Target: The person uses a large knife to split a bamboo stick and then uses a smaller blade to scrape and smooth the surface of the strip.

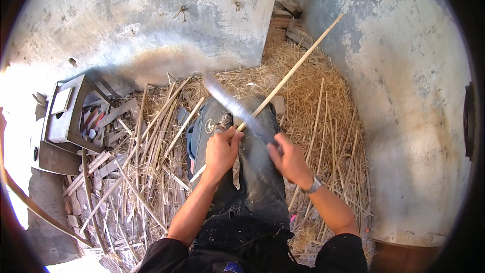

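A long pale strip of split bamboo or wood (289, 77) slants across my thighs, from the lower left up to the far right. My left hand (222, 152) is closed round it just below where a blade crosses it. In my right hand (292, 161) is a large knife (233, 105) with a long, broad blade, smeared by motion. The blade points to the far left and lies across the strip, close to my left fingers; I cannot tell how deep it touches. Dusty dark trousers (252, 172) are under both hands.
Loose shavings (298, 60) cover the floor ahead and to the right. Several long strips (161, 111) lie in a heap on the left, near a worn wooden stool or box (65, 139). Stained walls (404, 121) stand ahead and on the right.
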{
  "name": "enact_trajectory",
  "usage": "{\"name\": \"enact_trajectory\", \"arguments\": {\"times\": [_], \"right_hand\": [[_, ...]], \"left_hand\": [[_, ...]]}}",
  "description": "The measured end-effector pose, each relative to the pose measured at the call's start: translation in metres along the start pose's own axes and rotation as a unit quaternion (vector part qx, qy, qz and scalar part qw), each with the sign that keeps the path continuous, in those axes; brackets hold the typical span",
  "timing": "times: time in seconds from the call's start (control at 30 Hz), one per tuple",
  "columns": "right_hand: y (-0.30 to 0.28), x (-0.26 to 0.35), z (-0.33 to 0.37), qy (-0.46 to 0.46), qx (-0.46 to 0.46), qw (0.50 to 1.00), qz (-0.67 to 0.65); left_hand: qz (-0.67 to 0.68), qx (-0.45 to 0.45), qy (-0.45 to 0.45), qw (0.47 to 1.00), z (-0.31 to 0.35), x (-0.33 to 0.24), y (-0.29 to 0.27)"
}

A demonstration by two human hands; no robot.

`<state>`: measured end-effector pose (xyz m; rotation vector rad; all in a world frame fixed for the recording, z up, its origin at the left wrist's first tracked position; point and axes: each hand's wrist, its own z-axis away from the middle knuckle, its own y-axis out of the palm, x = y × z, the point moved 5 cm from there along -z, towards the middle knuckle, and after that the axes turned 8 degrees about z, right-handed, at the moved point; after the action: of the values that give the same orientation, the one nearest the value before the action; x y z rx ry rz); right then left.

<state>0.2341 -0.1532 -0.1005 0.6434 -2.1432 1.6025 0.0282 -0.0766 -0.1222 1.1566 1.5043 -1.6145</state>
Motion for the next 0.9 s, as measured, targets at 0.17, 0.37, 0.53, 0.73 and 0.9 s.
{"name": "enact_trajectory", "arguments": {"times": [0.17,0.37,0.53,0.73,0.9], "right_hand": [[-0.012,-0.024,-0.016,0.080,-0.009,0.996,-0.026],[-0.037,-0.073,-0.034,0.115,-0.105,0.988,0.023],[-0.045,-0.095,-0.045,0.142,-0.118,0.982,0.034],[-0.016,-0.070,-0.039,0.080,-0.145,0.986,0.030],[-0.017,-0.039,-0.022,0.060,-0.027,0.998,0.005]], "left_hand": [[0.042,0.005,0.034,0.999,0.013,0.015,-0.006],[-0.028,0.104,0.023,0.994,0.039,0.014,-0.063],[-0.046,0.154,-0.049,0.986,0.062,0.013,-0.105],[-0.031,0.150,-0.029,0.988,0.061,0.033,-0.077],[0.030,0.173,-0.063,0.982,0.058,0.038,-0.058]]}}
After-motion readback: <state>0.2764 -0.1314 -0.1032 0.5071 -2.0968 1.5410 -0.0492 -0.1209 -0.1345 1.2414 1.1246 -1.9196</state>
